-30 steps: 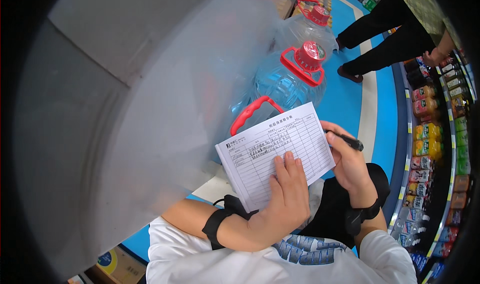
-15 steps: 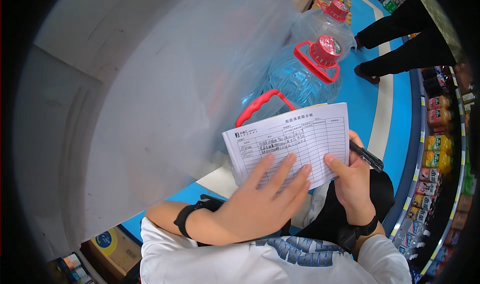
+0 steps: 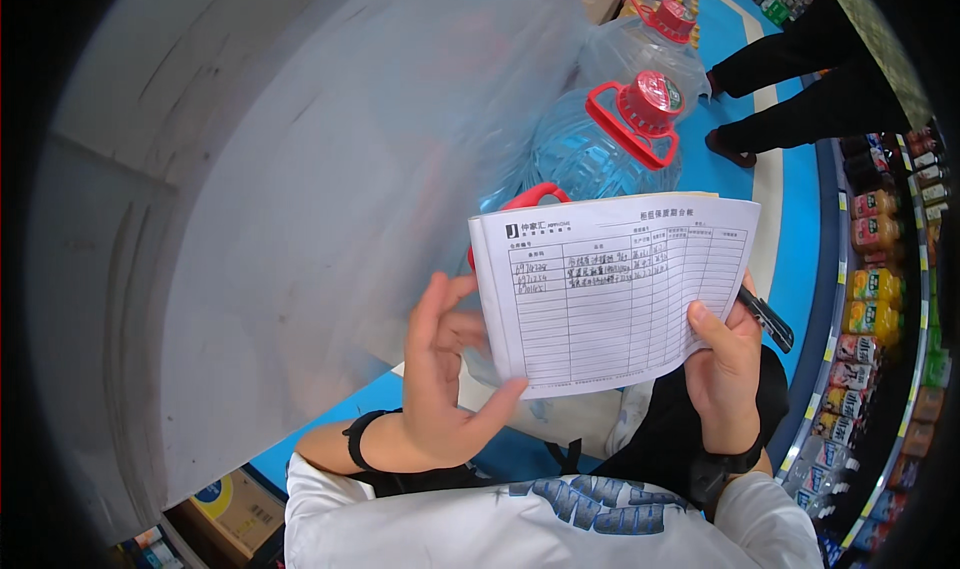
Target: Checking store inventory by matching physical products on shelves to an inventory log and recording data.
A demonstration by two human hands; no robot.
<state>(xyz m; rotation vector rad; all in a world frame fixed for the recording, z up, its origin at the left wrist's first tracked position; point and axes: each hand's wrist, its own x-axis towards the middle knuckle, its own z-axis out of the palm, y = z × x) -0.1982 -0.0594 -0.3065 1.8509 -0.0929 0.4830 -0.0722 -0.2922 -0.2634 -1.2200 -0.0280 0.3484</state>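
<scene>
Form sheet (image 3: 615,289): white ruled paper with a printed table, held in front of the person's chest; its long axis runs left to right, tilted slightly so the right end sits higher; the header edge points away from the person, the lower edge toward the body. The top rows carry handwriting, the rest are blank.
Left hand (image 3: 440,389): fingers spread along the sheet's left edge, thumb tip pressed against the lower left corner; a loose pinch on the paper, palm turned to the camera.
Right hand (image 3: 725,364): closed on the sheet's right edge, thumb on the front face, fingers behind.
Pen (image 3: 767,319): black, clamped in the same right hand behind the paper; it points away to the right.
Water jugs (image 3: 600,144): large clear blue bottles with red caps and red handles, standing on the blue floor (image 3: 790,229) just beyond the sheet; one handle shows behind the sheet's top left corner.
Shelf (image 3: 880,299): bottled drinks in rows, at the right rim.
Other person (image 3: 800,79): dark trouser legs and shoes, upper right, well apart.
</scene>
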